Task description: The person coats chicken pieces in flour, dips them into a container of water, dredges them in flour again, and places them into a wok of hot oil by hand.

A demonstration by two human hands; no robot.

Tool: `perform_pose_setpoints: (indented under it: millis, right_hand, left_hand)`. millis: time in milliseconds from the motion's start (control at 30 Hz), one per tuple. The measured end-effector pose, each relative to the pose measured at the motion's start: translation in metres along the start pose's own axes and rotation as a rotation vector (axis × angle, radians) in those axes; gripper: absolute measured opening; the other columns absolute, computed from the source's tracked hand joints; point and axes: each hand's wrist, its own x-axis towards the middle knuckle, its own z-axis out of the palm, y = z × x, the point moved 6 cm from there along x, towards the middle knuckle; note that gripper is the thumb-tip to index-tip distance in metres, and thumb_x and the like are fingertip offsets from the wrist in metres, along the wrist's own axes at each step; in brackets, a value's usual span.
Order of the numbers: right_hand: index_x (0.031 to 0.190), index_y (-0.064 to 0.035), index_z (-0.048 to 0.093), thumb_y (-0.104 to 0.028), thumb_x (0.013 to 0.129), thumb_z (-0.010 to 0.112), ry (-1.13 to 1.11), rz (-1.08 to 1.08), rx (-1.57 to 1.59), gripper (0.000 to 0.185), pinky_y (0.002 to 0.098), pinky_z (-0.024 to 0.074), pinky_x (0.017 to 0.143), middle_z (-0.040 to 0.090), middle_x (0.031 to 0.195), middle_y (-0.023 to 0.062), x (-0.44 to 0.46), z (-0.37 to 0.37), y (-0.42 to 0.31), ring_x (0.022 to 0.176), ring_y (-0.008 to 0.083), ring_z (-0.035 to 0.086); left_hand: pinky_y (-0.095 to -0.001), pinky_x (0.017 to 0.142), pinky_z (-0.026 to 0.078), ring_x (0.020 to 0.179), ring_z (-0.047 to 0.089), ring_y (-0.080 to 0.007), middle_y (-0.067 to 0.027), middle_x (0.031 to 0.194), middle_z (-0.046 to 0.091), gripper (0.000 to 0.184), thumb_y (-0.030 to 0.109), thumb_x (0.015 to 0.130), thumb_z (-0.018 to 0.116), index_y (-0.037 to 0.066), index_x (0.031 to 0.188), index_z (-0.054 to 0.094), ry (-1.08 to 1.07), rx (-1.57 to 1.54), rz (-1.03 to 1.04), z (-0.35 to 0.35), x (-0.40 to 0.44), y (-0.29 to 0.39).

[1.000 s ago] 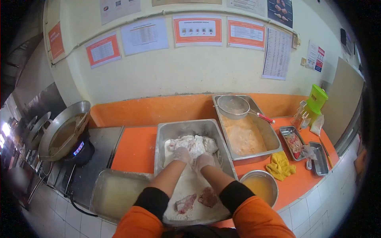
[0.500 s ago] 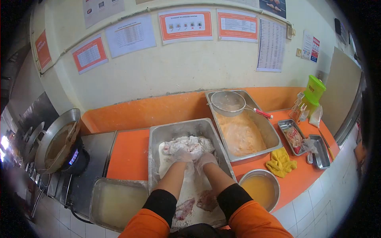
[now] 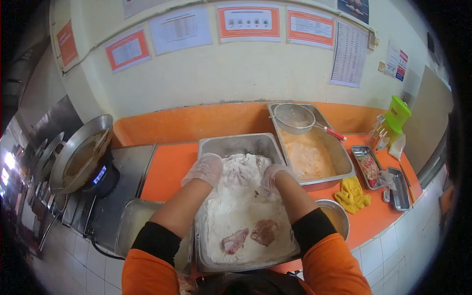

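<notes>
Both my hands wear clear plastic gloves and reach into a steel pan [image 3: 241, 142] of white flour [image 3: 231, 209]. My left hand [image 3: 206, 168] is at the pan's left side, fingers loosely curved toward a heap of flour-covered meat pieces [image 3: 241, 169]. On the heap's right side, my right hand [image 3: 271, 178] has its fingers lowered to the flour, partly hidden. No piece shows in either hand. Nearer to me, two reddish meat pieces, one on the left [image 3: 235, 241] and one on the right [image 3: 264, 232], lie on the flour, only lightly dusted.
A steel pan of orange-tinted flour [image 3: 307, 152] stands right, with a red-handled sieve [image 3: 295, 118] across it. Nearby are a yellow cloth [image 3: 352, 194], a bowl of yellow liquid [image 3: 339, 216] and small trays. At left are a cloudy-liquid tray [image 3: 137, 216] and a wok [image 3: 81, 157] on a burner.
My hands have moved apart, from close together at the heap to its left and right sides. The heap looks more thickly covered in flour. The camera view has shifted.
</notes>
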Motion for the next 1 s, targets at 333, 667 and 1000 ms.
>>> perform_pose_setpoints:
  millis: [333, 667, 1000]
  right_hand:
    - [0.083, -0.0045, 0.065, -0.013, 0.065, 0.06, -0.118, -0.173, -0.29, 0.021, 0.0332, 0.0484, 0.066, 0.062, 0.09, 0.0125, -0.03, -0.009, -0.042, 0.079, 0.0251, 0.06]
    - [0.086, -0.0058, 0.065, -0.019, 0.061, 0.065, 0.061, 0.184, -0.063, 0.028, 0.032, 0.0462, 0.076, 0.062, 0.093, 0.0124, 0.018, 0.066, -0.05, 0.089, 0.0246, 0.059]
    - [0.08, -0.0082, 0.065, -0.016, 0.069, 0.054, 0.07, -0.383, -0.451, 0.018, 0.03, 0.0471, 0.071, 0.063, 0.087, 0.0079, 0.004, 0.06, -0.012, 0.081, 0.0223, 0.06]
  left_hand:
    - [-0.0431, 0.068, 0.042, 0.075, 0.053, -0.0386, -0.0259, 0.074, 0.054, 0.023, 0.017, 0.069, 0.051, -0.004, 0.071, 0.059, -0.015, -0.207, -0.155, -0.079, -0.134, -0.068]
    - [-0.0427, 0.07, 0.043, 0.076, 0.054, -0.0368, -0.0229, 0.076, 0.056, 0.026, 0.024, 0.07, 0.053, -0.001, 0.072, 0.06, 0.01, -0.059, -0.296, -0.058, -0.243, -0.129]
    - [-0.0422, 0.072, 0.043, 0.078, 0.054, -0.0368, -0.0237, 0.077, 0.056, 0.024, 0.021, 0.067, 0.053, -0.002, 0.071, 0.06, 0.012, -0.091, -0.412, -0.057, -0.287, -0.141]
